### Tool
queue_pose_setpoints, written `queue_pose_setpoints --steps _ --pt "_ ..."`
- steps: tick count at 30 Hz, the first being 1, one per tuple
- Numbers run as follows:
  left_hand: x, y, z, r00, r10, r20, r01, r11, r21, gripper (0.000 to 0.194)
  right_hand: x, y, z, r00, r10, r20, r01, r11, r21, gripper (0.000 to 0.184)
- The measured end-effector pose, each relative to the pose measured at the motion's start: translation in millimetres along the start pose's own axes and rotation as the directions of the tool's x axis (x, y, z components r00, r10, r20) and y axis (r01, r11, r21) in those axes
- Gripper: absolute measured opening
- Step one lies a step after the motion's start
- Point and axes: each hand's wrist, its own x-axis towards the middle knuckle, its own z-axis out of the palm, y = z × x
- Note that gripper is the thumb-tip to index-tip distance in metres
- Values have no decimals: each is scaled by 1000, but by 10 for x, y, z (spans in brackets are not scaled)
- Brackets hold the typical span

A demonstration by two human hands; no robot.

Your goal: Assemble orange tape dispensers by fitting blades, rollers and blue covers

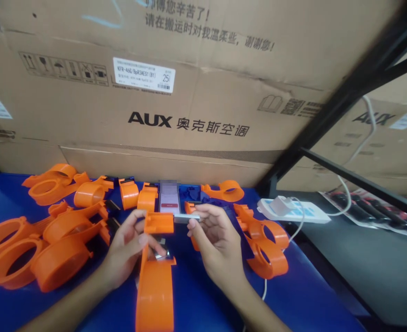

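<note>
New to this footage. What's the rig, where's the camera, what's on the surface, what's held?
No machine here: a person works bare-handed. The one picture comes from a head-worn camera looking forward and down. The left hand holds an orange piece; the right hand pinches a toothed grey strip beside its upper end. More orange parts lie on the blue surface, with a phone and a white power strip. Behind stands a cardboard box.
</note>
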Motion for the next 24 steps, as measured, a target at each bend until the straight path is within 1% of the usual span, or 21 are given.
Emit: queue_pose_setpoints --steps 5,8,11,16,20,24 --pt "-18 -5 24 999 -26 47 27 999 -25 50 1 11 -12 1000 13 -22 -12 1000 18 24" --pt "-20 -4 24 998 -35 52 38 998 -57 48 9 1 -11 999 19 -29 -18 1000 23 25" --pt "-23 -19 1 997 -56 45 60 994 -86 47 11 -5 -7 999 18 -34 -18 1000 18 24" --pt "-31 -37 -32 991 -130 39 132 987 -89 44 5 -19 -5 998 31 -54 -30 999 19 25" --pt "-33 -25 -8 987 -158 10 158 982 -103 45 12 -30 -11 996 57 -69 -52 996 75 24" --pt "-31 -19 -8 985 -174 -22 171 980 -100 48 33 -30 -14 994 99 -40 -93 986 142 26"
